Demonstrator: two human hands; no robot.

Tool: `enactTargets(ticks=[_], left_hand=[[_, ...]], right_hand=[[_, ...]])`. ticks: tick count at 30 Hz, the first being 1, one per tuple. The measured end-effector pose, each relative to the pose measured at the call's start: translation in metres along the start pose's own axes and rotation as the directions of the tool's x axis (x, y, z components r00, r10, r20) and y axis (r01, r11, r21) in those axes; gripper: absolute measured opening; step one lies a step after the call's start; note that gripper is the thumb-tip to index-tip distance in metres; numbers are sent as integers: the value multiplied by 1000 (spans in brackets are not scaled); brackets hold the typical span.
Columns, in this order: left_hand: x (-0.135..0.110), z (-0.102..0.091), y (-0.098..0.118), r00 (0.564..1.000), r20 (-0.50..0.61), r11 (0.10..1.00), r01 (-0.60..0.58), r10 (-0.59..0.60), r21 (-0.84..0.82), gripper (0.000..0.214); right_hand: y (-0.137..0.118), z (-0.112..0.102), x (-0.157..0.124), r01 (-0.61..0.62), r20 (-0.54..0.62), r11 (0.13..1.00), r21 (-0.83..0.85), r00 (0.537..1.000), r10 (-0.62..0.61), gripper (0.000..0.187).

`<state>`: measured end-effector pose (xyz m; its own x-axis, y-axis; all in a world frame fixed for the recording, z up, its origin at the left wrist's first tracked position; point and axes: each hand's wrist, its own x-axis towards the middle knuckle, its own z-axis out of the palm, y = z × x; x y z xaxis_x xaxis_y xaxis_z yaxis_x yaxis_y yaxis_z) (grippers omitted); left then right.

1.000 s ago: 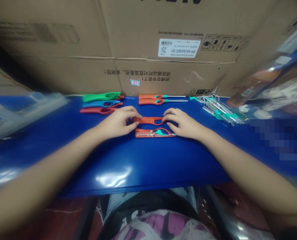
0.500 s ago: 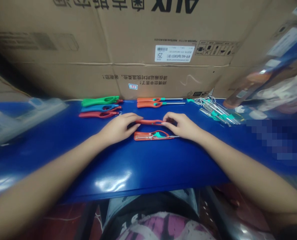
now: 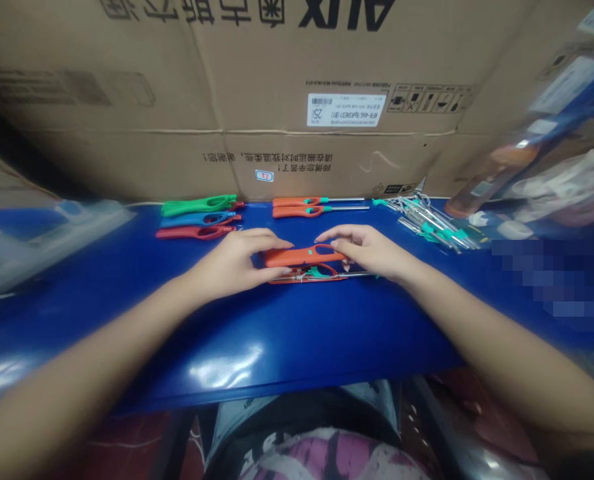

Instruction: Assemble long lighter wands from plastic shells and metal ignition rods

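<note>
The left hand [image 3: 234,263] has its thumb and fingers parted only by the width of the orange shell [image 3: 301,257], pinching that piece's left end. The right hand [image 3: 369,250], loosely curled, has hold of the other end, beside the finger loop. The shell thus spans the gap between the hands, smooth outer face up.

Just on the near side of it, partly hidden beneath, lies an open orange half [image 3: 304,281] with a teal part [image 3: 318,272] inside; a metal rod [image 3: 353,275] runs from it under the right hand.

Beyond the hands, two orange lighters [image 3: 297,211] lie side by side. Past the left hand's fingertips are red [image 3: 187,232], blue [image 3: 197,219] and green handles [image 3: 194,205]. Farther out, beyond the right hand, is a pile of metal tubes and teal pieces [image 3: 434,223] on the blue table [image 3: 297,340]. A cardboard box [image 3: 167,157] stands behind everything.
</note>
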<state>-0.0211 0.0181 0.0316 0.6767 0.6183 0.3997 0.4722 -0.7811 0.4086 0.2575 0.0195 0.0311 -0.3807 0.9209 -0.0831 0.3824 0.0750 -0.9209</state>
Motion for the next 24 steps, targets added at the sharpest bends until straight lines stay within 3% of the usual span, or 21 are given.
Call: enactTargets(ticks=[4,7,11,18,24], left_hand=[[0,1,-1,998,45,999,38,-36,-38,42],[0,2,-2,997,56,998,52,-50,-39,41],[0,4,-3,993,111,996,56,-49,-62,37],[-1,6,-1,976,207,998,67,-64,-5,30],[-1,4,2,962,261,996,68,-79,52,29]], right_hand=[[5,0,2,22,10,999,-48,1000,-22,30],[11,-2,2,141,70,980,-144,989,-132,39],[13,0,-1,311,179,891,-331,948,-265,47],[16,5,-2,509,257,661,-551,857,-446,33],[22,6,1,554,303,613,-562,829,-471,30]])
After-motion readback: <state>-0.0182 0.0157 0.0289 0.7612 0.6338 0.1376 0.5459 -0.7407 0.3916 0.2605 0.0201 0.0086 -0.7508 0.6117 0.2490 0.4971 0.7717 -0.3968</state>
